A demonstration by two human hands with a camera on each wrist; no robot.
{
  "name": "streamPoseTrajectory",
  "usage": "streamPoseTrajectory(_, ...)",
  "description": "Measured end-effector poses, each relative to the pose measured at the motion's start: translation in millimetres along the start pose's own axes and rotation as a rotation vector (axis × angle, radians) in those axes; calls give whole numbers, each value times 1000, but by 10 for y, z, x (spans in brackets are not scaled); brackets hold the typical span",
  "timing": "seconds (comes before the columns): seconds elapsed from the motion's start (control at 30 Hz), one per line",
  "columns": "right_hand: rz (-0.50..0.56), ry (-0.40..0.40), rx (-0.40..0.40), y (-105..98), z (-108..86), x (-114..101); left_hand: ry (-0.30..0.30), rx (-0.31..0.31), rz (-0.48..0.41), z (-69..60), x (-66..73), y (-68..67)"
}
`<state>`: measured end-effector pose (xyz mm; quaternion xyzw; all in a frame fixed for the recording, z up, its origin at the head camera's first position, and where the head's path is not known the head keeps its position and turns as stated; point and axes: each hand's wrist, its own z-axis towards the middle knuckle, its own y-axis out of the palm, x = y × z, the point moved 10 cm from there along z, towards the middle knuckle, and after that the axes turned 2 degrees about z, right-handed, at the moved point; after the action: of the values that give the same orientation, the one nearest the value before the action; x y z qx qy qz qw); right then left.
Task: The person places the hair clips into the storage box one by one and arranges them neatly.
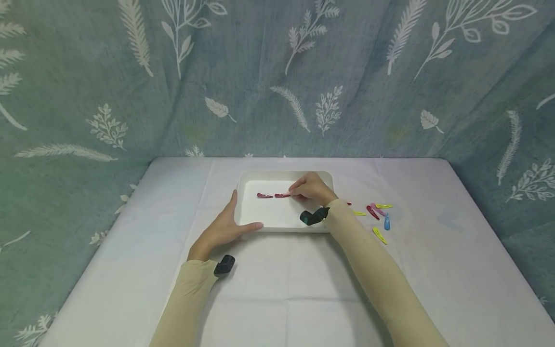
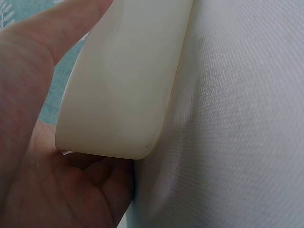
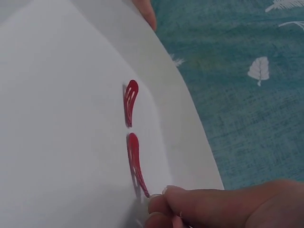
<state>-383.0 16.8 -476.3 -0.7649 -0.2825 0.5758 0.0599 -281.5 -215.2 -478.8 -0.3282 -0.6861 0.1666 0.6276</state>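
A white rectangular tray (image 1: 269, 214) lies on the table, with two red snap hair clips inside. The left clip (image 1: 265, 196) lies flat and apart from the fingers. My right hand (image 1: 313, 188) reaches into the tray and pinches the narrow end of the other red hair clip (image 3: 135, 154), which lines up end to end with the first. At the tray's front left corner rests my left hand (image 1: 224, 225), its thumb along the front rim and its fingers along the left side. The left wrist view shows the tray's outer wall (image 2: 123, 85) against this hand.
Right of the tray lie several loose hair clips: a blue one (image 1: 387, 222), a red one (image 1: 372, 212), a pink one (image 1: 378, 209) and a yellow one (image 1: 379, 235) among them. The right forearm partly hides others. A patterned green cloth (image 1: 260, 120) hangs behind the white-covered table (image 1: 260, 308).
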Motion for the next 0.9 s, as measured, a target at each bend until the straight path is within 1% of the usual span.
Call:
streamPoseTrajectory(0.17,14,11,-11,1,-34,16,20,5,-18,-15,-3,23)
streamPoseTrajectory(0.23,15,14,-7,-14,-60,-3,16,8,-21,-19,-10,28)
streamPoseTrajectory(0.43,40,15,29,-165,-160,-117,4,11,-11,-18,-13,20)
streamPoseTrajectory(0.63,40,-26,66,-357,-287,-226,12,13,-11,-15,12,5)
streamPoseTrajectory(0.8,54,-81,72,-494,-439,-309,-9,9,2,-12,-3,-6)
streamPoseTrajectory(0.9,47,-109,90,-589,-534,-334,-28,5,16,-10,-26,-4)
